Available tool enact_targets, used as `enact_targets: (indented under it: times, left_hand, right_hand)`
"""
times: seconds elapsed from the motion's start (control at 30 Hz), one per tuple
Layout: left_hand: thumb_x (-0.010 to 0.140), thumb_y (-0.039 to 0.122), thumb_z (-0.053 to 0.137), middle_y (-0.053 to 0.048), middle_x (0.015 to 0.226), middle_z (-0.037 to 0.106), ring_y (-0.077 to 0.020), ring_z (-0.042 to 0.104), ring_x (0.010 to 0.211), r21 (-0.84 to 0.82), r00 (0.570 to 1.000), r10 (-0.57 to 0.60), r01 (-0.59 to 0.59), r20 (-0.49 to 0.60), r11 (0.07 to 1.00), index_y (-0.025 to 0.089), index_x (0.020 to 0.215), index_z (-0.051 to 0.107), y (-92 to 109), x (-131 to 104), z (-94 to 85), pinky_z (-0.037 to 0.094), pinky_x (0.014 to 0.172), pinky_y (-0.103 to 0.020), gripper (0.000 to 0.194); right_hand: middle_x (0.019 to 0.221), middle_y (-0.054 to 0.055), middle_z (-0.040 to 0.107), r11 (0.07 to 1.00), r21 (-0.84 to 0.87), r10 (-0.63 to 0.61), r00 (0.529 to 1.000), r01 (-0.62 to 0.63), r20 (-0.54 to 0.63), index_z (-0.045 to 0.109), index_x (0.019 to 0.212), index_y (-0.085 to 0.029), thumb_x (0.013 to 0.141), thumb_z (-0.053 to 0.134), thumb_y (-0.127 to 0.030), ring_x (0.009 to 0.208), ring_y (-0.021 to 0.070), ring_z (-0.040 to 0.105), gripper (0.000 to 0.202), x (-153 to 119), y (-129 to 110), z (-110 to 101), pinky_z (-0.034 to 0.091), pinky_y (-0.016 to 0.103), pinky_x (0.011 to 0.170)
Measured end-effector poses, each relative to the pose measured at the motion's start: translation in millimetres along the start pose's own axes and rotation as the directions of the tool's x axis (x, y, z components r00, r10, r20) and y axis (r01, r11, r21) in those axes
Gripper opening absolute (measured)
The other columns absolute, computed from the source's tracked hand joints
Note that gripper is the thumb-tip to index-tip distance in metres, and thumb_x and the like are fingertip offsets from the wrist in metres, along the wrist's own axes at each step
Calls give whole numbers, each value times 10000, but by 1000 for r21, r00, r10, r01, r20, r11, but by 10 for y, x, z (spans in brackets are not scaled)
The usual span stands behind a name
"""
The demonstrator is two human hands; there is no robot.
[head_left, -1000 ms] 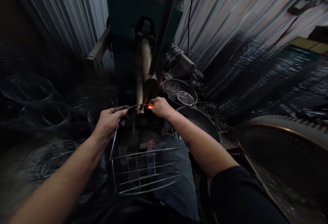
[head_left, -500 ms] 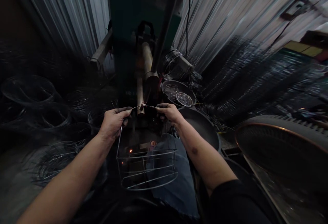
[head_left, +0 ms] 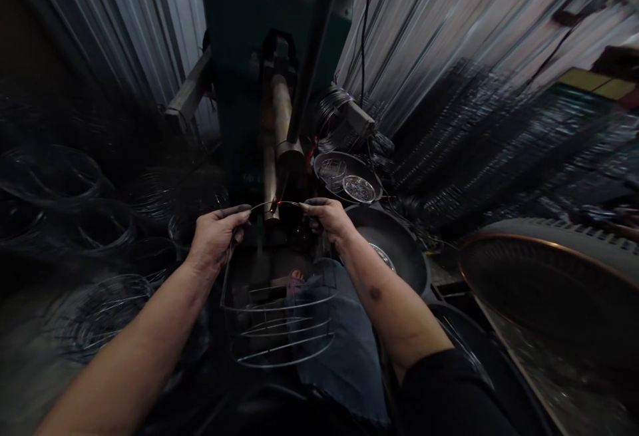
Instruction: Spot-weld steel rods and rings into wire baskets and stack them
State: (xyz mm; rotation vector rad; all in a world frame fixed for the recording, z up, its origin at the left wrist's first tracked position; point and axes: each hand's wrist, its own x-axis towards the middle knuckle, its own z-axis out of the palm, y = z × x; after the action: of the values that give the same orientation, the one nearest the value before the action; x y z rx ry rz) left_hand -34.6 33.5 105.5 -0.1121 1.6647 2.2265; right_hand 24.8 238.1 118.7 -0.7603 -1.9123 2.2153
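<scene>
A wire basket of thin metal rods hangs below my hands, in front of the jeans-clad leg. Pinched on the left of its curved top wire, my left hand has its fingers closed. My right hand grips the same wire on the other side, also closed. Between them the wire meets the electrode tip of a spot welding machine, where a small red-orange glow shows. The upper and lower copper-coloured arms of the machine reach toward me. Blackened fingertips hide the exact grip.
At right stand a dark basin and a smaller pan holding round wire pieces. A large round pan-like rim lies farther right. Wire coils sit behind, and wire rings lie at lower left. Corrugated sheet walls enclose the back.
Both hands and the basket have shifted slightly left in view. A red glow now shows at the electrode tip, and the earlier sparks near the floor are gone.
</scene>
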Motion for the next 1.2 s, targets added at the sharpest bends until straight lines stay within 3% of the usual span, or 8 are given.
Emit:
enact_targets:
  times: [0.27,0.5,0.8,1.03,1.2]
  left_hand:
    - [451,235,804,-4,557,588,-38,404,358,-52,999,33,-33,2,998,75,832,710,-28,-3,-21,255,335,-171,424]
    - [474,258,809,-4,590,601,-40,401,351,-55,998,64,-65,-27,996,96,879,710,-54,27,-140,205,307,-162,447]
    - [467,238,813,-23,608,621,-37,412,366,-67,998,49,-52,-41,996,94,875,716,-72,19,-112,227,318,-159,443]
    - [479,226,815,2,566,600,-39,417,376,-99,998,56,-59,-34,993,95,882,712,-82,18,-99,247,332,-161,436]
    - [570,291,780,-13,643,642,-71,537,483,-170,997,-50,40,-55,985,102,913,692,-246,-52,-272,409,440,-163,402]
  right_hand:
    - [423,-55,489,999,30,41,999,-41,18,550,665,-143,615,773,-344,314,38,327,304,-1,94,-8,209,170,318]
    - [400,-47,494,1000,11,18,1000,-18,-4,540,659,-149,675,712,-273,294,34,288,213,15,66,112,184,161,309]
    - [405,-53,484,998,59,6,998,-3,-57,542,630,-148,589,778,-244,301,39,332,257,69,109,117,176,166,315]
    - [426,-51,502,994,106,-7,998,13,-61,544,633,-147,599,749,-203,300,34,327,214,120,153,103,148,167,308]
    - [414,-60,500,985,168,-56,997,46,54,547,638,-159,517,799,-283,293,33,321,305,-84,267,59,216,164,307]
